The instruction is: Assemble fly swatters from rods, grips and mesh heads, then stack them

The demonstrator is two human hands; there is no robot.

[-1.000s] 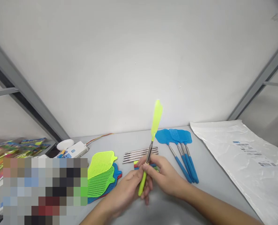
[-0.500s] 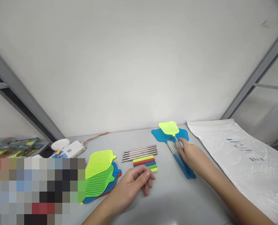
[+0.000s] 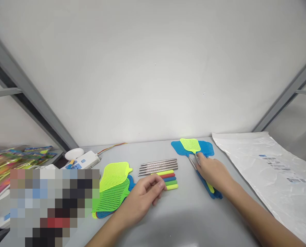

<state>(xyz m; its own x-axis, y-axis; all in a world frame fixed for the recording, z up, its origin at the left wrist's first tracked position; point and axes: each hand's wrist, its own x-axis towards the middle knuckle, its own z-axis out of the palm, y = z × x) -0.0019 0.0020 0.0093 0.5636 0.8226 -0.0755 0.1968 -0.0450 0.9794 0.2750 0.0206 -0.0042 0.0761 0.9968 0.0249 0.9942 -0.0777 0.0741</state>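
My right hand [image 3: 211, 171] grips a yellow fly swatter by its metal shaft; the yellow mesh head [image 3: 190, 145] lies over blue fly swatters [image 3: 179, 148]. Its yellow handle end [image 3: 210, 187] shows below my hand, above the blue handles [image 3: 204, 183]. My left hand [image 3: 146, 195] is loosely closed, with nothing seen in it. It is beside a row of colored handle grips [image 3: 171, 183] and covers their left ends. Behind these lie several metal rods [image 3: 158, 167]. Left of my left hand are loose mesh heads: yellow [image 3: 114, 176], green [image 3: 111, 197] and blue [image 3: 131, 183].
At right lies a white plastic bag [image 3: 248, 164] with a printed label. A white power strip [image 3: 87, 160] and a round white object [image 3: 74, 154] stand at left, near packaged goods [image 3: 11, 168]. A pale wall [image 3: 153, 85] rises behind the table.
The yellow fly swatter has come down flat onto the blue ones with my right hand. My left hand has moved slightly left relative to the handle grips. The view has shifted.
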